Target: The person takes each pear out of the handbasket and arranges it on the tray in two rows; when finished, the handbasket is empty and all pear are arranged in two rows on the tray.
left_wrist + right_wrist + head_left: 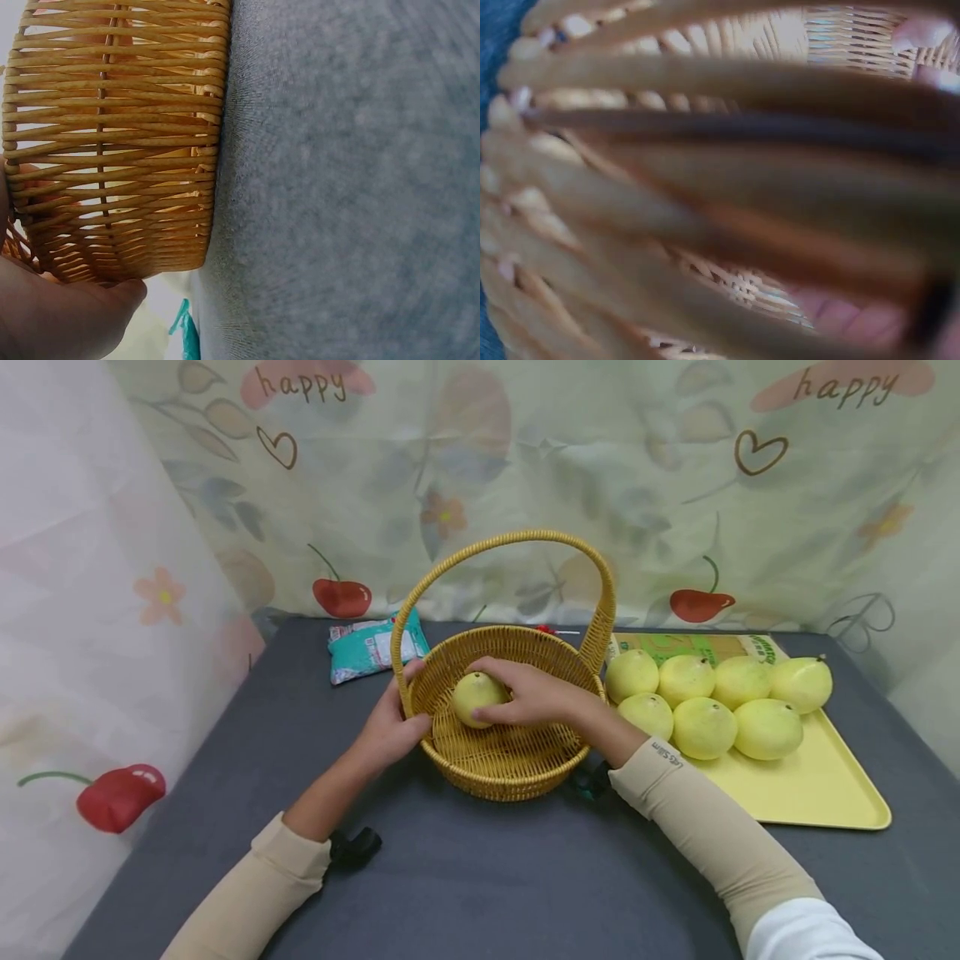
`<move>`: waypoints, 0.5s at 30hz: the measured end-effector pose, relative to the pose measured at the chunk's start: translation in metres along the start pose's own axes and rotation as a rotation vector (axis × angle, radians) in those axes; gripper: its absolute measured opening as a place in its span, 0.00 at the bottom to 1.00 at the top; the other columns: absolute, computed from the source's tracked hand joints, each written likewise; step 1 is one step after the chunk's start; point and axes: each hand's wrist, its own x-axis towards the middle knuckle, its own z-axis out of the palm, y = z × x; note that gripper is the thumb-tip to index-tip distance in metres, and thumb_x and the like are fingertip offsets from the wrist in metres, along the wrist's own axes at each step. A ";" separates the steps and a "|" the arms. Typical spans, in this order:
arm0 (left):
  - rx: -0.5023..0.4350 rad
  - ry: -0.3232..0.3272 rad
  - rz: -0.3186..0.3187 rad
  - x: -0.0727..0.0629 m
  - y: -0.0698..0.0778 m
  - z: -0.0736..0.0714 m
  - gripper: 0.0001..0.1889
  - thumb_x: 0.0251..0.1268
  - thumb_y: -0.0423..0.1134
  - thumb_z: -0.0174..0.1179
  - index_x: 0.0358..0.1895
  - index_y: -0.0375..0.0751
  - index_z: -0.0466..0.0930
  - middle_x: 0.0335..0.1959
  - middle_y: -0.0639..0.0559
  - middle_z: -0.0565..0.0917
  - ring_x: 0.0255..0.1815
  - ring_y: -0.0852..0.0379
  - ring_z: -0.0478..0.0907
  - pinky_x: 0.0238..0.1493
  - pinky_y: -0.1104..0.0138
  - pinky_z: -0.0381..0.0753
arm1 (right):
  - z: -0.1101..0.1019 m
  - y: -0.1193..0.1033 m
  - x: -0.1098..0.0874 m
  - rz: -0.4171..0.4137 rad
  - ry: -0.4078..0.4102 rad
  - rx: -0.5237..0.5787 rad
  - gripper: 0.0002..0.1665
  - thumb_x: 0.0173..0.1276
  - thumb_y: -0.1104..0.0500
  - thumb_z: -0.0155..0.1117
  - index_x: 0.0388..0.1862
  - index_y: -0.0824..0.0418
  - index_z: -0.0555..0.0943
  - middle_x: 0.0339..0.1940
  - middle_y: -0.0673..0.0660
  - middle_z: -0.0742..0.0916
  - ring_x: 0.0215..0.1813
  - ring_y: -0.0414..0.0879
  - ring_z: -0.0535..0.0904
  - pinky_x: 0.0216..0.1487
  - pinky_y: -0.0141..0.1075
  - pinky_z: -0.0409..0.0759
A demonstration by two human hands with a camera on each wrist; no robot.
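A wicker basket (501,782) with a tall arched handle (510,539) stands on the dark table. My left hand (388,727) grips its left rim by the foot of the handle, and in the left wrist view part of that hand (64,319) lies against the woven side. Inside the basket my right hand (528,693) holds a pale yellow-green pear (474,700) between thumb and fingers. In the right wrist view blurred wicker (630,180) covers most of the scene, with bits of fingers (855,319) behind it.
Right of the basket, several more pears (705,728) are grouped on a yellow tray (825,789), with a green-printed cardboard piece (693,647) behind them. A teal packet (367,653) lies at the back left. A patterned curtain (540,460) hangs behind the table.
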 end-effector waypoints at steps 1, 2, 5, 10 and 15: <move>0.000 0.001 0.000 0.000 0.000 0.000 0.43 0.61 0.21 0.51 0.81 0.40 0.48 0.80 0.45 0.52 0.70 0.40 0.65 0.52 0.58 0.73 | -0.001 0.000 -0.002 0.017 -0.006 0.007 0.34 0.68 0.43 0.67 0.70 0.51 0.71 0.54 0.51 0.80 0.49 0.47 0.78 0.50 0.44 0.75; -0.003 0.000 0.001 0.000 0.000 0.000 0.43 0.61 0.21 0.51 0.81 0.39 0.48 0.80 0.46 0.51 0.71 0.40 0.64 0.52 0.57 0.73 | -0.001 0.000 -0.004 0.029 -0.012 0.013 0.34 0.68 0.43 0.67 0.69 0.49 0.71 0.52 0.51 0.81 0.47 0.47 0.78 0.48 0.44 0.75; -0.003 -0.001 0.001 0.001 0.000 0.000 0.43 0.60 0.21 0.51 0.81 0.38 0.47 0.81 0.46 0.50 0.71 0.40 0.63 0.53 0.56 0.72 | -0.001 0.000 -0.011 0.022 -0.045 0.043 0.34 0.67 0.44 0.68 0.69 0.49 0.72 0.52 0.50 0.81 0.48 0.46 0.78 0.48 0.43 0.76; 0.005 0.009 -0.008 0.001 0.001 0.000 0.43 0.60 0.21 0.51 0.80 0.38 0.48 0.81 0.46 0.51 0.72 0.41 0.62 0.55 0.56 0.71 | 0.003 -0.003 -0.019 -0.063 -0.092 0.090 0.35 0.66 0.47 0.69 0.70 0.54 0.73 0.56 0.49 0.81 0.50 0.45 0.78 0.50 0.44 0.77; -0.004 0.000 -0.005 0.000 0.001 -0.001 0.43 0.60 0.21 0.50 0.80 0.38 0.48 0.81 0.45 0.50 0.72 0.39 0.63 0.52 0.59 0.73 | 0.006 -0.006 -0.025 -0.114 -0.084 0.122 0.37 0.64 0.49 0.73 0.70 0.55 0.75 0.58 0.45 0.81 0.51 0.43 0.78 0.50 0.44 0.77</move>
